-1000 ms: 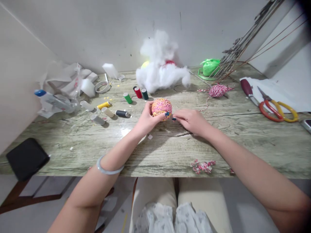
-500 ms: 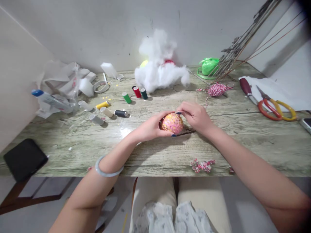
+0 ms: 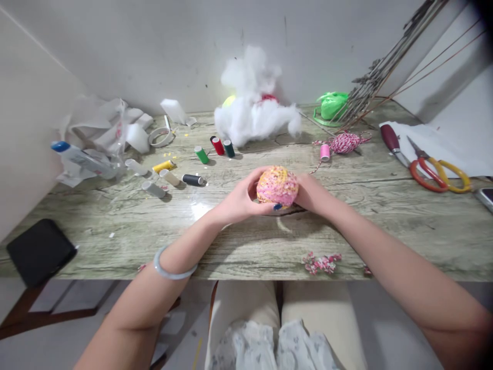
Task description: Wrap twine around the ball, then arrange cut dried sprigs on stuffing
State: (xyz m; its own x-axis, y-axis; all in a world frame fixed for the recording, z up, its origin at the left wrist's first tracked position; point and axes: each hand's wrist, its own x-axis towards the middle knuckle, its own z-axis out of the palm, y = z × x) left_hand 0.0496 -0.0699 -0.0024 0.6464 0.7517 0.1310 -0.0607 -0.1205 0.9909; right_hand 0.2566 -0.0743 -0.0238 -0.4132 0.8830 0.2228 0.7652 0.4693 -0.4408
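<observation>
A round ball wrapped in pink and yellow thread [image 3: 278, 187] is held just above the table, in front of my body. My left hand [image 3: 246, 198] curls around its left side, the thumb with a dark blue nail pressed along the lower front. At the ball's right side is my right hand [image 3: 313, 192], smeared by motion, its fingers hidden behind the ball. A thin dark strand shows below the ball. Beyond my right hand stand a pink thread spool [image 3: 325, 152] and a bundle of red-and-white twine [image 3: 345, 143].
White stuffing [image 3: 256, 121] is heaped against the wall. Several thread spools, including a green one [image 3: 201, 154], are left of centre. Scissors [image 3: 439, 172] and a maroon-handled tool [image 3: 390, 137] lie right. Pink-and-white scraps [image 3: 321, 262] sit by the front edge; a black case [image 3: 41, 253] is left.
The ball has turned and risen slightly, showing more pink. My right hand has come down from its top to its right side, uncovering the pink spool.
</observation>
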